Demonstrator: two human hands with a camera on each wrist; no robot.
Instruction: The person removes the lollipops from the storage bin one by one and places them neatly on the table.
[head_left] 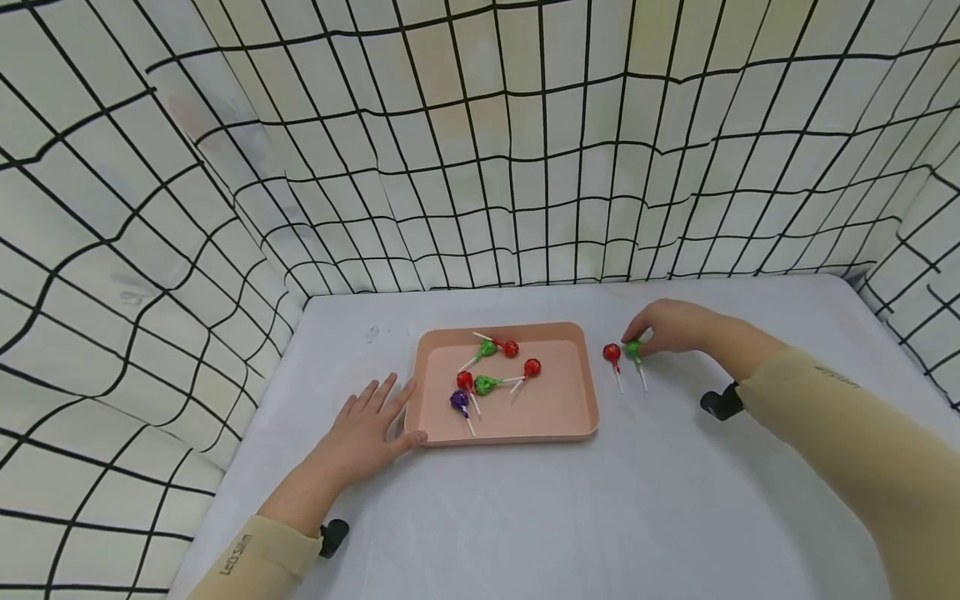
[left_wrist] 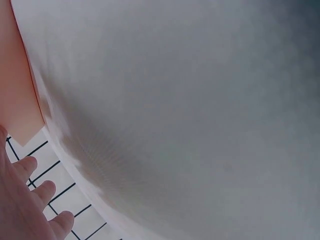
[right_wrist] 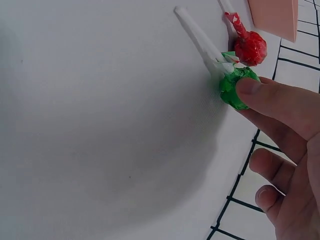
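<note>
Right of the tray, my right hand [head_left: 672, 327] pinches the green head of a lollipop [right_wrist: 232, 92] between thumb and finger, its white stick pointing toward me. A red lollipop [head_left: 612, 353] lies just left of it on the white cloth. My left hand [head_left: 365, 435] is spread flat at the near left corner of the pink tray [head_left: 555, 421], thumb on its rim. Inside the tray lie several wrapped lollipops: red ones such as the far red lollipop [head_left: 511, 349], green ones such as the middle green lollipop [head_left: 486, 385], and one purple lollipop [head_left: 459, 401].
A white cloth [head_left: 517, 517] covers the table. Behind it and at both sides rise white walls with a black grid [head_left: 540, 167]. Black wrist cameras sit under both sleeves, the right camera [head_left: 722, 402] close above the cloth.
</note>
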